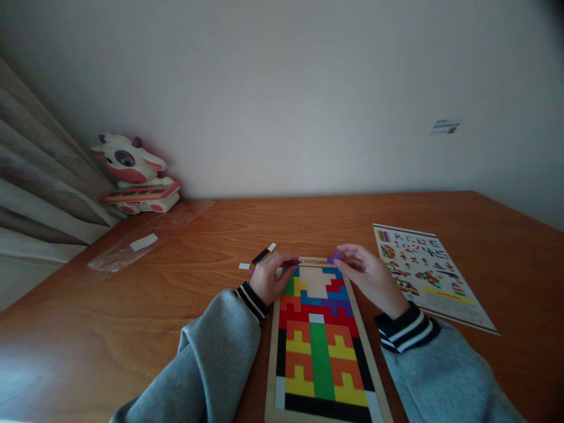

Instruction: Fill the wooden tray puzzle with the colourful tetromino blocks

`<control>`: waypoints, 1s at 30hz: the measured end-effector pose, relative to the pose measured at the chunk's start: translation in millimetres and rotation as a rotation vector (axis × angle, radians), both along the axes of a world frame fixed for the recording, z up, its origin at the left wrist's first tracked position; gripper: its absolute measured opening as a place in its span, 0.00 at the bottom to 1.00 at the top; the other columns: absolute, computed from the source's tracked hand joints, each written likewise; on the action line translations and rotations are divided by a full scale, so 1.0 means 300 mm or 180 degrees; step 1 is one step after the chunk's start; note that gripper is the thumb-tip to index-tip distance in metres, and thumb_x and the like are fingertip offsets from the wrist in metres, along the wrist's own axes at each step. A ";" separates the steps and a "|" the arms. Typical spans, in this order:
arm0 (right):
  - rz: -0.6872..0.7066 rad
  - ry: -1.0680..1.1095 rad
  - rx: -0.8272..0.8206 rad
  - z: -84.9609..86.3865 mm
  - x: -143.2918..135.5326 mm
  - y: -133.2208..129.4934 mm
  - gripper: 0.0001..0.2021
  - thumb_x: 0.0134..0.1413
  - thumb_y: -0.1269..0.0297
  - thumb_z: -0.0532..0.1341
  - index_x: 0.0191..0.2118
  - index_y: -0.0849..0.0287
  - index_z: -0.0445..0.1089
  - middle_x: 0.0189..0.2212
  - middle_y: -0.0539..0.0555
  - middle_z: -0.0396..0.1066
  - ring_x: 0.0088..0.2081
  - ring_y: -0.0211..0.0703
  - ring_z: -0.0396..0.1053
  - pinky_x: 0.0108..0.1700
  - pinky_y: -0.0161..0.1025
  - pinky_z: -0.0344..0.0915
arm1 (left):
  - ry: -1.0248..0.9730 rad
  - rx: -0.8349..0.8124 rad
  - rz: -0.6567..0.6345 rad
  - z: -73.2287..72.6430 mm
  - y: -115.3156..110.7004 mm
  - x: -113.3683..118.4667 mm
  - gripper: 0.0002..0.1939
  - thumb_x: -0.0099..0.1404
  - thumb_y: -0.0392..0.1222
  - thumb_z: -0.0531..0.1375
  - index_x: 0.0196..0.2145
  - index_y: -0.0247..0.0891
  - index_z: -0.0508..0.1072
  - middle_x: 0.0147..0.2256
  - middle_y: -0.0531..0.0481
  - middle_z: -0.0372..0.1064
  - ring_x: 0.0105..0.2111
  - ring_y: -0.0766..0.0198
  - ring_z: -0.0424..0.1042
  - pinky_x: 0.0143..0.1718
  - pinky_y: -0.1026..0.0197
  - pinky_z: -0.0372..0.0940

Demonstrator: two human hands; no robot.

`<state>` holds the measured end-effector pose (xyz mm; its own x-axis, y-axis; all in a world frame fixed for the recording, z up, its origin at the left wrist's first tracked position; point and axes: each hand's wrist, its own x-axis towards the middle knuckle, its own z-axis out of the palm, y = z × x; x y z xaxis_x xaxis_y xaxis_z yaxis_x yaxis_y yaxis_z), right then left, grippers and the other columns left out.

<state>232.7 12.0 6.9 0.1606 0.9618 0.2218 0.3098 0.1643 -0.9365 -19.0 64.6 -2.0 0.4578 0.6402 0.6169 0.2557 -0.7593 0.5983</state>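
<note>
A wooden puzzle board (272,352) lies in front of me, mostly filled with coloured block pieces; bare wood shows near its far end. Over the board's far left corner is my left hand (269,278), its fingers pinched on a small purple puzzle piece (294,262). My right hand (368,273) is at the far right corner, thumb and fingers closed on another purple puzzle piece (336,257). Just beyond my left hand lie a black piece (260,256) and two white pieces, one a small white piece (244,266).
To the right lies a printed pattern sheet (440,276). A cow-shaped toy (136,173) with a keyboard stands at the back left by the curtain (39,170). Clear plastic wrapping (118,255) with a white label rests on the wooden table (211,235). A wall stands behind.
</note>
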 end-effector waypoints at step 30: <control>0.0856 -0.1953 0.0792 -0.002 -0.004 -0.012 0.07 0.58 0.65 0.62 0.37 0.48 0.78 0.40 0.52 0.78 0.42 0.48 0.75 0.47 0.49 0.71 | 0.0220 0.0209 -0.0291 0.005 -0.010 0.009 0.10 0.69 0.34 0.55 0.45 0.38 0.74 0.41 0.45 0.75 0.44 0.61 0.75 0.47 0.58 0.72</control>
